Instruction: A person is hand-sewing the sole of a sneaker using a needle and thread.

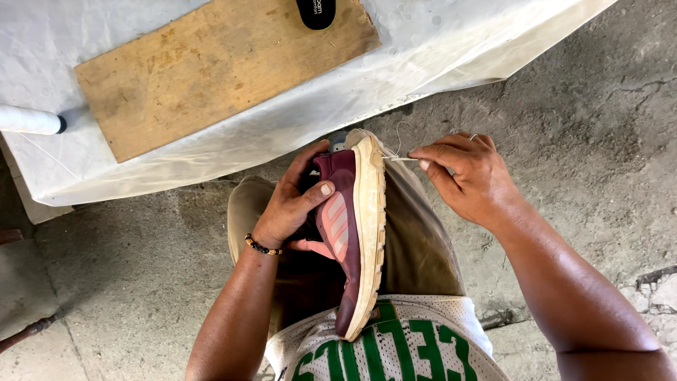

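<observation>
The maroon running shoe with pink side stripes and a dirty cream sole [350,226] stands on edge on your lap, sole facing your right, its long axis running from your belly out toward the table, toe end away from you. Your right fingers [425,157] are pressed together in a pinch on a thin pale thread [396,158], which runs taut and short to the left, straight into the sole's rim near the toe. So the shoe lies just left of that pinch, nearly touching it, and your right hand [471,178] is the one nearer the stitch point. A loose loop of the same thread curls up above the pinch.

Your left hand [290,204] clasps the upper from the other side, thumb laid across the maroon fabric, the other fingers curled behind the shoe where you cannot see them. A beaded bracelet [262,247] sits on that wrist.

Beyond the toe, the table under a white plastic sheet [437,49] carries a bare wooden board [211,70] with a black insole [316,12] at its far edge, and a white handle [28,120] pokes in at the left. Nothing stands between your right hand and the sole. Grey concrete floor [578,106] lies to your right.
</observation>
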